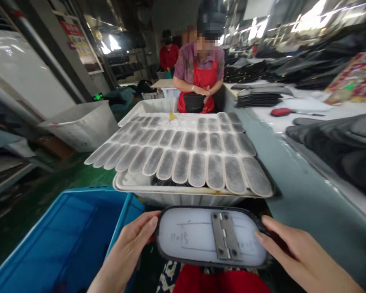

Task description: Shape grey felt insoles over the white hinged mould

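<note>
Between my hands, close to my lap, I hold a long white plastic form (198, 238) with rounded ends. A metal hinge (226, 236) is screwed across it right of the middle, and handwritten marks show on its face. Black material wraps its rim. My left hand (136, 240) grips the left end, thumb near the edge. My right hand (289, 244) holds the right end, with its thumb on the white face and its fingers partly hidden behind. Just beyond lie rows of grey oval pieces (180, 167) with pale edges, overlapping on a white board.
A blue crate (79, 228) stands at my left. The oval pieces rest over a white tub (195, 199). To the right, a long table (280, 162) carries dark stacked pieces and a red-handled tool (282, 112). A co-worker in a red apron (205, 73) stands opposite.
</note>
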The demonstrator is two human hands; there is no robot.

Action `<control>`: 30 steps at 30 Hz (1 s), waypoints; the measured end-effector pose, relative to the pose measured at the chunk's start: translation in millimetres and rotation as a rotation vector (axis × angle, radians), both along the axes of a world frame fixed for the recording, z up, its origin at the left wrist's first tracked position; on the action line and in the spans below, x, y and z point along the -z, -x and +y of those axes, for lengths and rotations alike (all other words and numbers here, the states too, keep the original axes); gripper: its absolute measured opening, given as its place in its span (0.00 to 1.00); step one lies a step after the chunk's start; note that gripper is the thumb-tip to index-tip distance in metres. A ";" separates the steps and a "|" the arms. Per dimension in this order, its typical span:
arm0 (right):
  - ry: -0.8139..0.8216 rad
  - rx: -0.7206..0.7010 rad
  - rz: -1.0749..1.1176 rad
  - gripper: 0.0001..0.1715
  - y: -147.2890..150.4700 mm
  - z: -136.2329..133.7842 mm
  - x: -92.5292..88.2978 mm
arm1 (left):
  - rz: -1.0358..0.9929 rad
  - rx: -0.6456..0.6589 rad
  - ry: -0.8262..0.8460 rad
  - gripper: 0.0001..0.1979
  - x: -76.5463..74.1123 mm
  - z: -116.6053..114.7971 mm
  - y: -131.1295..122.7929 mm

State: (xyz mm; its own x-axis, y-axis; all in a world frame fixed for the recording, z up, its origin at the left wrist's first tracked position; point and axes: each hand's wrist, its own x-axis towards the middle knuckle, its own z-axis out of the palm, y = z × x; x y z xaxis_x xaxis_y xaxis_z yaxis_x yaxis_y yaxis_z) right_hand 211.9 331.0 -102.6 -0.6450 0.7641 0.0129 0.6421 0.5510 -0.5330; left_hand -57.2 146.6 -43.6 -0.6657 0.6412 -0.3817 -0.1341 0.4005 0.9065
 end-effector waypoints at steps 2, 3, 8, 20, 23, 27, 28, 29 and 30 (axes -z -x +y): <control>0.082 -0.040 -0.066 0.17 -0.5 -1.3 -16.1 | -0.015 0.024 0.030 0.28 0.9 0.2 -1.9; 0.119 -0.037 -0.093 0.17 -1.0 -2.5 -22.6 | -0.029 0.042 0.046 0.30 2.3 0.0 -1.4; 0.233 -0.003 -0.162 0.17 -1.7 -10.3 -37.1 | -0.047 0.146 0.091 0.36 12.6 -2.9 9.0; 0.223 0.098 -0.249 0.16 9.3 -14.6 -30.8 | -0.128 0.065 0.071 0.32 14.6 -3.6 11.3; 0.252 0.087 -0.247 0.17 7.9 -15.2 -31.4 | -0.122 0.075 0.087 0.34 15.5 -4.6 14.0; 0.259 0.060 -0.260 0.18 6.0 -14.5 -29.9 | -0.113 0.011 0.069 0.33 13.4 -3.9 11.8; 0.256 0.055 -0.255 0.18 5.5 -14.3 -29.6 | -0.120 0.001 0.063 0.33 12.7 -3.6 10.5; 0.254 0.050 -0.251 0.18 5.2 -14.1 -29.5 | -0.129 0.000 0.061 0.33 12.2 -3.3 9.4; 0.250 0.046 -0.245 0.19 5.1 -14.0 -29.8 | -0.135 0.003 0.058 0.32 11.9 -3.1 8.4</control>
